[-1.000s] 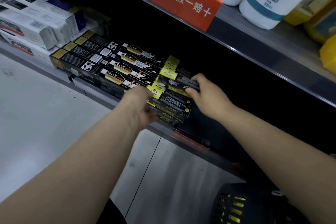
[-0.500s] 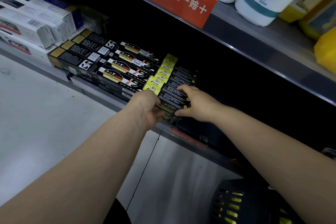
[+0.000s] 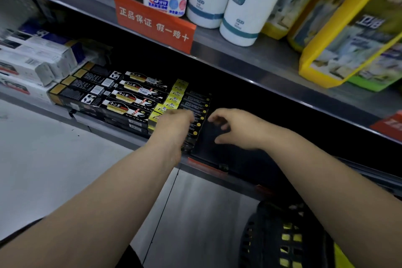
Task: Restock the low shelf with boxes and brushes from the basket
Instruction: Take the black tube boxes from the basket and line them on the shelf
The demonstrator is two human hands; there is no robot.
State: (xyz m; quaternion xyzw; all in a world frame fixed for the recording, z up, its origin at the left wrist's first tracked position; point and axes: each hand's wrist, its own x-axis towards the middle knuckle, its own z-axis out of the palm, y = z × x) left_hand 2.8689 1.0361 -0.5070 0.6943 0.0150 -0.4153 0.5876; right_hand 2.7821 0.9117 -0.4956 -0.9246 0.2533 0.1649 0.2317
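The right hand point(image 3: 235, 128) has lifted off the yellow-black boxes point(image 3: 196, 111) at frame centre, fingers loose, empty; the left hand point(image 3: 174, 130) stays against them, grip unclear. The low shelf point(image 3: 206, 166) shows dark room right of the stack; basket point(image 3: 272, 237) lower right.

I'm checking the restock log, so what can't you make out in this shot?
Head view, left hand: fingers hidden behind its back; grip on boxes unclear.
Head view, basket: contents cut off by bottom edge, covered by right arm.
Head view, shelf: back lost in shadow.
Head view, box print: blurred.
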